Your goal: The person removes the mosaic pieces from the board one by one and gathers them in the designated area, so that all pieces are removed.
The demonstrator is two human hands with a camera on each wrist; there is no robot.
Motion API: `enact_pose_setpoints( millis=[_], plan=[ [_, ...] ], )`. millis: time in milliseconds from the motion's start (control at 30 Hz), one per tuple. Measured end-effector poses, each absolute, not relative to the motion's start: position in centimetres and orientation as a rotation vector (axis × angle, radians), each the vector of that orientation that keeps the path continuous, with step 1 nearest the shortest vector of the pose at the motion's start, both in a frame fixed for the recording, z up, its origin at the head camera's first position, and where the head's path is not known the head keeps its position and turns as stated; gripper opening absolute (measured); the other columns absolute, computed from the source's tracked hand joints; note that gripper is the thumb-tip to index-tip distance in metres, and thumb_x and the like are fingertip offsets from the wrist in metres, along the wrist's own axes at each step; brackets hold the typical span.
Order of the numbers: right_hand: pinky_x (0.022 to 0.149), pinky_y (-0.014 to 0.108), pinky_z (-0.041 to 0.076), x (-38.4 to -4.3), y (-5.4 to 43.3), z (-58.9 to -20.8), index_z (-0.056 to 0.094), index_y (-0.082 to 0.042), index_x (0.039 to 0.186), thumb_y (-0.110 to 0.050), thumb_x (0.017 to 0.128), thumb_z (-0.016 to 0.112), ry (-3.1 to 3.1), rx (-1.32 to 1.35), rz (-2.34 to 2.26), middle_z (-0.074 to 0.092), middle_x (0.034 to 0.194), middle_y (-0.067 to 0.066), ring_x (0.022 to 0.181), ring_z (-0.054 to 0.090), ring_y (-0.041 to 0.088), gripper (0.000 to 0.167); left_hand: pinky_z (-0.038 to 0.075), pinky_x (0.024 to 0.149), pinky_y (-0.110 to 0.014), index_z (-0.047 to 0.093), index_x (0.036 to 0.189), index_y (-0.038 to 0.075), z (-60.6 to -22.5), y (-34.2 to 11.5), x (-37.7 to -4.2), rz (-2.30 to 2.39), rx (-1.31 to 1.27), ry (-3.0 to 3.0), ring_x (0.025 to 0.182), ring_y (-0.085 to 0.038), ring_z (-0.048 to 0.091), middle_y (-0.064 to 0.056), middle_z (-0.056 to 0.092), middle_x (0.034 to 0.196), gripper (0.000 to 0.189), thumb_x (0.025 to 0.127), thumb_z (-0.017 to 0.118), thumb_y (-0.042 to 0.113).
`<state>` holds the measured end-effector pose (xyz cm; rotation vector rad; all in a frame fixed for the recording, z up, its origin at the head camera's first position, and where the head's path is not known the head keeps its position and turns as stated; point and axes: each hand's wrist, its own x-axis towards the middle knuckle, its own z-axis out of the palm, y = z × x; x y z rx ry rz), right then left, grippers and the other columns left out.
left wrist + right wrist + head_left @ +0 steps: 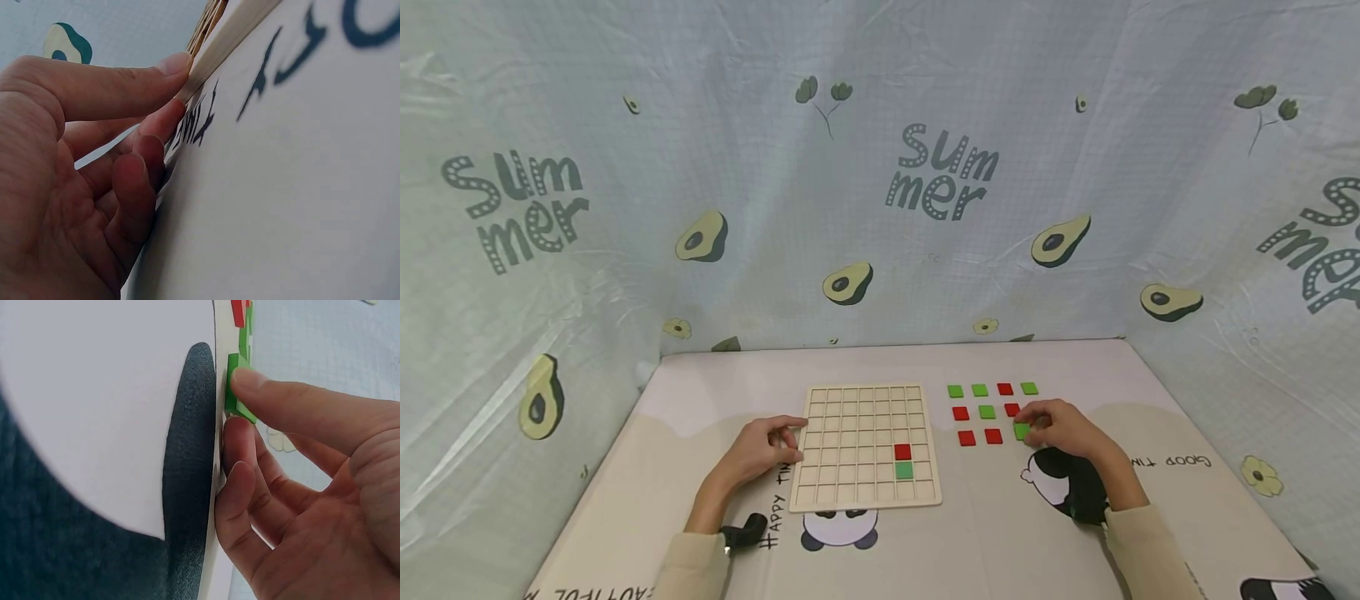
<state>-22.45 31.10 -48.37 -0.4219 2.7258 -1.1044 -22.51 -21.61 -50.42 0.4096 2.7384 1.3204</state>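
Observation:
A pale wooden grid board (850, 450) lies on the table, with a red square tile (902, 452) and a darker green square tile (904, 471) in adjoining cells. My left hand (760, 450) rests beside its left edge, thumb and index fingertips spread apart along that edge. In the left wrist view, the thumb (125, 87) touches the board's side and the other fingers curl loosely. To the right of the board, my right hand (1060, 427) pinches a green square tile (234, 384) between thumb and fingers, at the near right corner of a group of loose tiles.
Several loose red and green tiles (987, 412) lie in rough rows right of the board. The tablecloth (1000, 533) carries panda prints and lettering. A pale curtain (880, 208) with avocado prints rises behind the table and along both sides.

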Motion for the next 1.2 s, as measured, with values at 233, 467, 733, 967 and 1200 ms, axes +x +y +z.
enact_pose_setpoints(
  millis=[233, 467, 733, 967, 1200],
  plan=[
    [0.071, 0.028, 0.051, -22.32, 31.07, -48.56, 0.074, -0.002, 0.11, -0.006, 0.086, 0.077, 2.719, -0.445, -1.106, 0.071, 0.102, 0.01, 0.084, 0.057, 0.019, 0.025, 0.039, 0.063, -0.023, 0.07, 0.129, 0.001, -50.57, -21.63, -22.49, 1.322, 0.409, 2.739, 0.066, -0.011, 0.049, 0.0, 0.065, 0.083, 0.052, 0.079, 0.082, 0.009],
    [0.071, 0.027, 0.05, -22.45, 31.22, -48.8, 0.075, -0.004, 0.111, -0.007, 0.087, 0.076, 2.724, -0.436, -1.097, 0.071, 0.104, 0.009, 0.084, 0.056, 0.017, 0.024, 0.04, 0.063, -0.023, 0.071, 0.128, 0.001, -50.61, -21.61, -22.48, 1.322, 0.404, 2.739, 0.066, -0.011, 0.049, 0.0, 0.064, 0.083, 0.052, 0.078, 0.083, 0.009],
    [0.071, 0.028, 0.051, -22.43, 31.28, -48.8, 0.074, -0.002, 0.11, -0.006, 0.084, 0.077, 2.734, -0.437, -1.086, 0.069, 0.101, 0.009, 0.085, 0.057, 0.019, 0.027, 0.039, 0.063, -0.023, 0.071, 0.128, 0.001, -50.61, -21.55, -22.6, 1.326, 0.403, 2.736, 0.066, -0.011, 0.049, 0.0, 0.064, 0.083, 0.052, 0.079, 0.082, 0.009],
    [0.071, 0.029, 0.052, -22.36, 31.27, -48.85, 0.074, -0.003, 0.11, -0.007, 0.085, 0.078, 2.739, -0.417, -1.072, 0.069, 0.102, 0.009, 0.085, 0.058, 0.019, 0.025, 0.039, 0.063, -0.024, 0.071, 0.128, 0.001, -50.63, -21.6, -22.65, 1.328, 0.409, 2.734, 0.066, -0.011, 0.049, 0.0, 0.064, 0.083, 0.052, 0.078, 0.083, 0.009],
    [0.072, 0.028, 0.052, -22.41, 31.25, -48.72, 0.074, -0.004, 0.11, -0.009, 0.086, 0.077, 2.738, -0.418, -1.073, 0.069, 0.103, 0.009, 0.085, 0.059, 0.016, 0.025, 0.04, 0.063, -0.024, 0.07, 0.129, 0.002, -50.56, -21.6, -22.6, 1.323, 0.392, 2.735, 0.066, -0.012, 0.049, -0.001, 0.064, 0.084, 0.053, 0.078, 0.083, 0.009]
  ],
)
